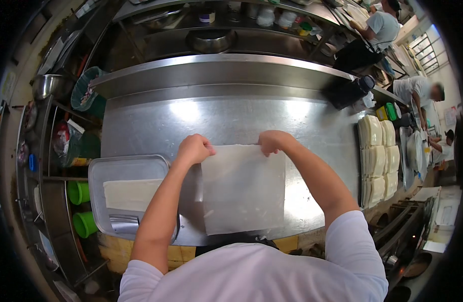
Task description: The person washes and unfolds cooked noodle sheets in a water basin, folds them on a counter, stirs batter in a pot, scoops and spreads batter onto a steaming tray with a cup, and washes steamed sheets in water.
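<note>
A thin, pale, slightly see-through rectangular sheet [244,189] lies spread on the steel table in front of me. Its material is hard to make out, either dough or plastic film. My left hand [195,147] pinches the far left corner with closed fingers. At the far edge towards the right corner, my right hand [274,142] is also closed on the sheet, its fingertips partly hidden. Left of my left forearm is a metal tray [98,173] holding a flat whitish slab [131,194], partly covered by that forearm.
A steel table [146,121] has a raised back ledge [221,65]. Along its right side stand stacked pale packs [375,161] and a black cylindrical container [352,91]. Green bins [85,224] sit on the left shelving. Co-workers [385,30] stand at the far right.
</note>
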A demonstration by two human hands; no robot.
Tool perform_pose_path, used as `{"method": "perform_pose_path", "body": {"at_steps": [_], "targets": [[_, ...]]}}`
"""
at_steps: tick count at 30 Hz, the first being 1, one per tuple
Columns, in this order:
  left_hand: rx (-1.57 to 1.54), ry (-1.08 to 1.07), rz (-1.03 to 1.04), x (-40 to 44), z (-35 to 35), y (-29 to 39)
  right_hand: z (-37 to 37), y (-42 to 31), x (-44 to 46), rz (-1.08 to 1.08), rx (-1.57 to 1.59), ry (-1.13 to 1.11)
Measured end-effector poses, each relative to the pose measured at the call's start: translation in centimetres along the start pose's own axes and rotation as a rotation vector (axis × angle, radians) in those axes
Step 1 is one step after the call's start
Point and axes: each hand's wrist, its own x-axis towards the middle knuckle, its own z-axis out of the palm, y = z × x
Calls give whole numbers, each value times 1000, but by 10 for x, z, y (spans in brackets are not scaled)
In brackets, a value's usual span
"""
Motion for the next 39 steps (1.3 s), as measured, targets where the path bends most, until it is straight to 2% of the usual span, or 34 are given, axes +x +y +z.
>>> {"method": "perform_pose_path", "body": {"at_steps": [4, 7, 10, 12, 20, 22, 25, 26, 27, 29, 33, 36, 39], "targets": [[-36, -29, -15, 14, 11, -12, 27, 44, -9, -50, -136, 171], [-47, -31, -24, 19, 18, -14, 51, 63, -13, -120, -100, 425], [-37, -8, -15, 15, 23, -14, 63, 66, -24, -16, -93, 526], [-29, 23, 0, 10, 22, -14, 67, 66, -33, -35, -41, 592], [-84, 214, 83, -66, 16, -7, 105, 60, -96, -90, 197, 899], [-14, 282, 164, -99, 20, -5, 131, 58, -111, -112, 228, 1001], [79, 314, 296, -140, 50, -23, 188, 53, -125, -94, 285, 991], [110, 314, 342, -151, 62, -33, 210, 50, -127, -97, 268, 944], [96, 299, 342, -164, 74, -42, 224, 41, -140, -9, 298, 822], [68, 271, 340, -184, 91, -54, 250, 36, -142, 8, 274, 763], [52, 276, 219, -201, 87, -50, 243, 6, -139, -46, 358, 821], [27, 317, 222, -197, 79, -39, 231, -21, -120, -258, 368, 940], [8, 344, 250, -194, 74, -36, 239, -5, -80, -82, 24, 887]]}}
